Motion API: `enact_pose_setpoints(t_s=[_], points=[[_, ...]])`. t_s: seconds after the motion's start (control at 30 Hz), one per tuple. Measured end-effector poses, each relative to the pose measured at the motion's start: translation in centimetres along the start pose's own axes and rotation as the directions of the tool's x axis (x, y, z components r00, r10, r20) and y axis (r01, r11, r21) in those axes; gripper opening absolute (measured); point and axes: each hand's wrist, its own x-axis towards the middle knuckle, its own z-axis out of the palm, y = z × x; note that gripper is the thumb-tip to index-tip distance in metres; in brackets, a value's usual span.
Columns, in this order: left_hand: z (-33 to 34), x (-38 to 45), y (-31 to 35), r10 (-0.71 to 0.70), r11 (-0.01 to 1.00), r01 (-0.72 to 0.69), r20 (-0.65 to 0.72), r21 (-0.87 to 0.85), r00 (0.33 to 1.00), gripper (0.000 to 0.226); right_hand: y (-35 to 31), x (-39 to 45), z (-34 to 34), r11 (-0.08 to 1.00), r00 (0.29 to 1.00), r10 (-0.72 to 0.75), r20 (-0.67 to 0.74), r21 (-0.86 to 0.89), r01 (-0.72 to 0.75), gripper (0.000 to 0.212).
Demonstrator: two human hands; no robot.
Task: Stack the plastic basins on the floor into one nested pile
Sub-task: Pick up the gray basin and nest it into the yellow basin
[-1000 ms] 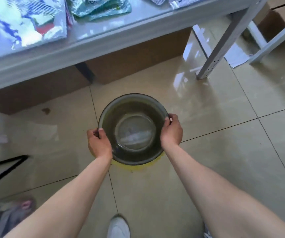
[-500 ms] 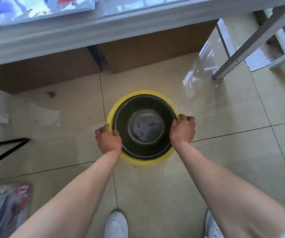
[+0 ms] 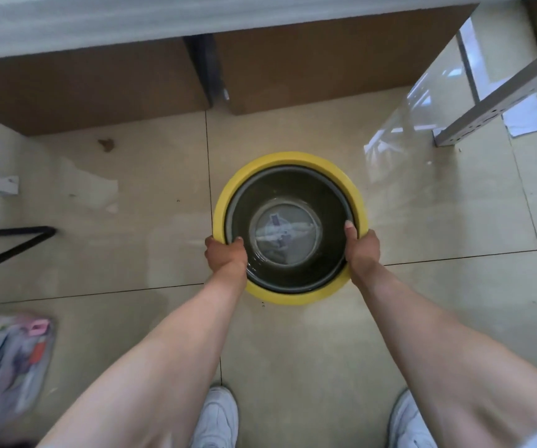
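Observation:
A dark grey see-through basin [image 3: 296, 185] sits nested inside a yellow basin [image 3: 354, 189] on the tiled floor, with the yellow rim showing all around it. My left hand [image 3: 225, 255] grips the rims on the near left side, thumb inside the dark basin. My right hand [image 3: 361, 248] holds the rims on the near right side, thumb lying on the dark basin's inner wall. A pale label shows through the basin bottom.
A table edge [image 3: 99, 21] runs along the top with brown cardboard boxes [image 3: 83, 88] under it. A grey metal leg [image 3: 493, 101] slants at the right. A black bar [image 3: 12, 244] and a blurred bag [image 3: 8, 367] lie at the left. My white shoes [image 3: 217, 418] stand below.
The dark basin has gone down into the yellow basin, whose rim now shows all around. My hands stay on the rims; the view has moved closer to the floor.

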Motion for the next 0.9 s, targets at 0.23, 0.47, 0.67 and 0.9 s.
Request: enact_pose_setpoints(t_s=[0.23, 0.47, 0.67, 0.9], points=[[-2.9, 1.5, -0.7, 0.02, 0.998, -0.025, -0.091, -0.06, 0.996, 0.047, -0.6, -3.1, 2.4, 0.996, 0.994, -0.083, -0.067, 0.029, 0.085, 0.044], [-10.9, 3.6, 1.0, 0.027, 0.982, -0.063, -0.201, -0.175, 0.979, 0.037, -4.7, -7.5, 9.0, 0.986, 0.987, -0.159, 0.02, 0.052, 0.158, 0.042], [-18.2, 7.1, 3.1, 0.068, 0.983, -0.117, -0.305, -0.144, 0.95, 0.037, -7.6, -11.5, 16.5, 0.986, 0.982, -0.156, 0.11, 0.078, 0.148, 0.044], [-23.6, 11.9, 3.7, 0.065, 0.987, -0.11, -0.327, -0.121, 0.943, 0.038, -8.5, -14.3, 23.5, 0.994, 0.979, -0.091, 0.185, 0.068, 0.08, 0.043]])
